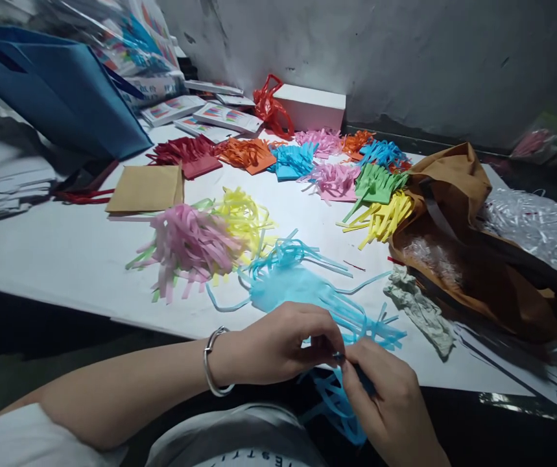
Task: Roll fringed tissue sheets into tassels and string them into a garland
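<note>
As your left hand (pixel 295 344) makes a near-pinch, its hold unclear, blue streamers (pixel 343 415) hang below the table (pixel 113 285) edge, likely light, limp, tearable, best gripped up top; your right hand (pixel 390 392) is closed on a dark blue piece (pixel 366 381).

Your view has cool, uneven light: the desk (pixel 297 215) is bright centrally, near-black beneath. Note the glint on your bracelet (pixel 207 364). Your left hand (pixel 281 344) reads clearly; left-edge papers (pixel 6 175) appear stretched and blurred.
</note>
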Action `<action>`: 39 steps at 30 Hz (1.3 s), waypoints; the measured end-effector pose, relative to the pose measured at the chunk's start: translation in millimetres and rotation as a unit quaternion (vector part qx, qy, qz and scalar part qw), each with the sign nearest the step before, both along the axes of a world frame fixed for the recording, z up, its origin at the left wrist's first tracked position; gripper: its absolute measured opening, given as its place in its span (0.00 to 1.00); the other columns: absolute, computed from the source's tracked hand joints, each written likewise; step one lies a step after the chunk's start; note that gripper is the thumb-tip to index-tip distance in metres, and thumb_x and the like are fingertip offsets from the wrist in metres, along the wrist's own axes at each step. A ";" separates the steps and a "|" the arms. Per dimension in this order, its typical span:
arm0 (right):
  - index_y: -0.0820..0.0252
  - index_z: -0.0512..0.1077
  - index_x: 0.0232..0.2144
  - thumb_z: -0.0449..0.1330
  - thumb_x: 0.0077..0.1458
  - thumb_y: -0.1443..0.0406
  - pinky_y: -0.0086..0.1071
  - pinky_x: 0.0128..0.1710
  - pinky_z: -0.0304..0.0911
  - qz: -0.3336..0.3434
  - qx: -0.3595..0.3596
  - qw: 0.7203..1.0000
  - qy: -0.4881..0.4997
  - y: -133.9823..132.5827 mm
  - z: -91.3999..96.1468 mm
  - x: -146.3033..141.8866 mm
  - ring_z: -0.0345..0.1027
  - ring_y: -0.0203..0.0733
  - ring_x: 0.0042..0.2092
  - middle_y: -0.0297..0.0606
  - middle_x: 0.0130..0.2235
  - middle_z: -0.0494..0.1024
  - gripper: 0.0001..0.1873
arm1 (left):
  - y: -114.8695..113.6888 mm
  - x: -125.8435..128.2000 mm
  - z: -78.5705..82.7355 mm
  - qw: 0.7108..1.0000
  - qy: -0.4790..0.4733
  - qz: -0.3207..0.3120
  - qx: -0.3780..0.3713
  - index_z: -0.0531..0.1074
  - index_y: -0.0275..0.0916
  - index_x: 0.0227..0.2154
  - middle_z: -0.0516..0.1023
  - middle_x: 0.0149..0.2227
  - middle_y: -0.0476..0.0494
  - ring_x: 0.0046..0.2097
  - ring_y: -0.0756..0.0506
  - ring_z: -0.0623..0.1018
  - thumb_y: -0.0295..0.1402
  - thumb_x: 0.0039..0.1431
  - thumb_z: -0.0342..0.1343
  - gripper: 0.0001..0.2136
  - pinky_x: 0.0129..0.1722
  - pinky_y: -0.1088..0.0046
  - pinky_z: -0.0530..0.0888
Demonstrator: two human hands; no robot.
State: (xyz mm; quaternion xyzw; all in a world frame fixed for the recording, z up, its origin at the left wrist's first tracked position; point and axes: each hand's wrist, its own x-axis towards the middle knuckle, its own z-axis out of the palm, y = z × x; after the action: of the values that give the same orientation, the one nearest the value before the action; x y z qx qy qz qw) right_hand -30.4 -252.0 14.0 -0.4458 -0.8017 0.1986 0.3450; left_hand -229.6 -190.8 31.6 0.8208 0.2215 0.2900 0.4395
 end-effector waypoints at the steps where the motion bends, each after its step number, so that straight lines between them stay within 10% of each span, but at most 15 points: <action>1: 0.58 0.68 0.32 0.50 0.64 0.71 0.27 0.28 0.59 -0.002 0.001 1.000 0.002 0.1 -0.6 -1.0 0.66 0.34 0.29 0.32 0.27 0.70 0.10 | 0.0 -1.5 0.3 1.000 0.004 -0.001 -0.005 0.74 0.36 0.36 0.79 0.34 0.42 0.35 0.49 0.76 0.26 0.65 0.56 0.03 0.36 0.78 0.71; 13: 0.58 0.67 0.31 0.53 0.64 0.71 0.27 0.28 0.58 0.001 0.021 1.000 0.019 -3.3 -6.4 -7.4 0.63 0.34 0.28 0.31 0.26 0.68 0.09 | 0.4 -10.2 -10.6 0.991 -0.007 -0.002 -0.130 0.75 0.35 0.37 0.81 0.34 0.40 0.34 0.49 0.79 0.40 0.66 0.57 0.12 0.36 0.78 0.74; 19: 0.56 0.68 0.34 0.51 0.68 0.67 0.24 0.30 0.62 0.043 -0.118 0.989 0.077 -3.0 -9.1 -1.5 0.67 0.32 0.30 0.30 0.30 0.70 0.09 | -0.3 -9.7 -9.7 0.998 0.014 -0.003 -0.055 0.74 0.36 0.38 0.81 0.35 0.41 0.34 0.50 0.77 0.31 0.66 0.56 0.04 0.36 0.78 0.73; 39: 0.60 0.70 0.35 0.55 0.64 0.72 0.32 0.30 0.63 -0.027 0.116 0.991 -0.060 -4.0 -23.4 -17.7 0.71 0.39 0.29 0.35 0.28 0.74 0.06 | -9.8 -11.1 -15.1 0.998 0.041 0.054 0.004 0.72 0.37 0.37 0.80 0.34 0.43 0.35 0.49 0.77 0.21 0.63 0.48 0.09 0.35 0.77 0.70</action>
State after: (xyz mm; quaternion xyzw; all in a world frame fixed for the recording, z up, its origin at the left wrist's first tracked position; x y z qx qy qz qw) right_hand -48.1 -256.0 -9.4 -0.4349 -0.8264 0.0680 0.3513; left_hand -240.7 -200.7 16.5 0.8206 0.2824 0.2798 0.4106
